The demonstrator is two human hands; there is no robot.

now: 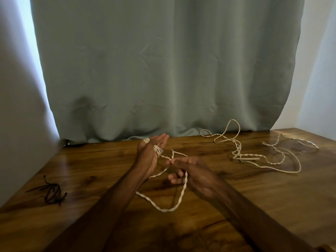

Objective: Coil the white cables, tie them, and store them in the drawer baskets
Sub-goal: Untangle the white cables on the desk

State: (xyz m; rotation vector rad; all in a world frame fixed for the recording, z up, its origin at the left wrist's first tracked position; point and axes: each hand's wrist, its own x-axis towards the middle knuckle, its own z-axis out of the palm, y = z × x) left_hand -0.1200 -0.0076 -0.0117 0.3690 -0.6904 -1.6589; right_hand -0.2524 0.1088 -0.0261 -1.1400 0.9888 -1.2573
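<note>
Above a wooden table [254,197], the white twisted cable [182,194] is wound round the flat, straight-fingered left hand [151,155] and pinched by the right hand [192,173]; even tension should be kept.

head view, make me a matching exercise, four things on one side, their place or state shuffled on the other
Things:
1. left hand
2. right hand
3. dark cord bundle
4. loose white cables

Places or states:
A. lying on the table's left side
B. pinches the twisted white cable
C. sprawled on the table's far right
D. fingers straight, cable wound round it

Pairs: 1-D, 2-B, 3-A, 4-C
</note>
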